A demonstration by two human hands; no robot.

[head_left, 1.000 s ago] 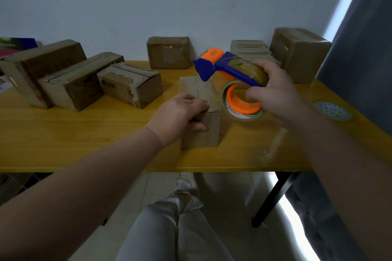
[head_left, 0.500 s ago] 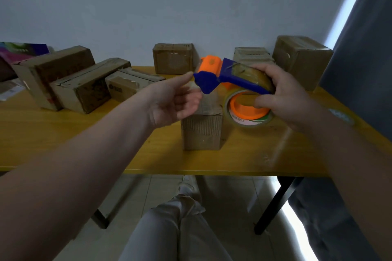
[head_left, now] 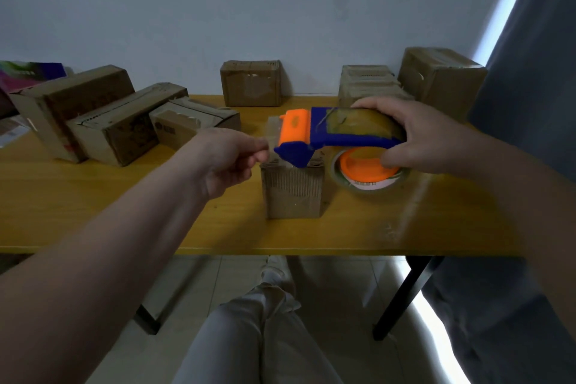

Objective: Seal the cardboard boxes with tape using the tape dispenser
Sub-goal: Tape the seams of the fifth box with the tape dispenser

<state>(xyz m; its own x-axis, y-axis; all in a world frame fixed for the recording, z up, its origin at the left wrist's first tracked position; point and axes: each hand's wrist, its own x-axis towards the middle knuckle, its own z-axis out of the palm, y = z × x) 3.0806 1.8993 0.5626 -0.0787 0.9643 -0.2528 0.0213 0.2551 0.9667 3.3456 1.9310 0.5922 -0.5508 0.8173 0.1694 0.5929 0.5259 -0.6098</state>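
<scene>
Cardboard is waiting under the work: the small box (head_left: 293, 193) is standing near the middle of the table (head_left: 93, 212), just below the tape dispenser (head_left: 336, 134). The right hand (head_left: 436, 140) is gripping the dispenser, fingers curled over its roll and thumb underneath. The left hand (head_left: 227, 159) is pinching the loose tape end (head_left: 272, 134) beside the orange roller. By my judgement, tape is being drawn out to start a strip, and next it needs pressing onto the box's top seam. The other boxes (head_left: 118, 124) are sitting closed, hiding their contents.

We wear light grey trousers (head_left: 249, 346) and pale footwear (head_left: 276, 273), our forearms (head_left: 131, 237) bare down to left hand (head_left: 227, 159) and right hand (head_left: 430, 137).
</scene>
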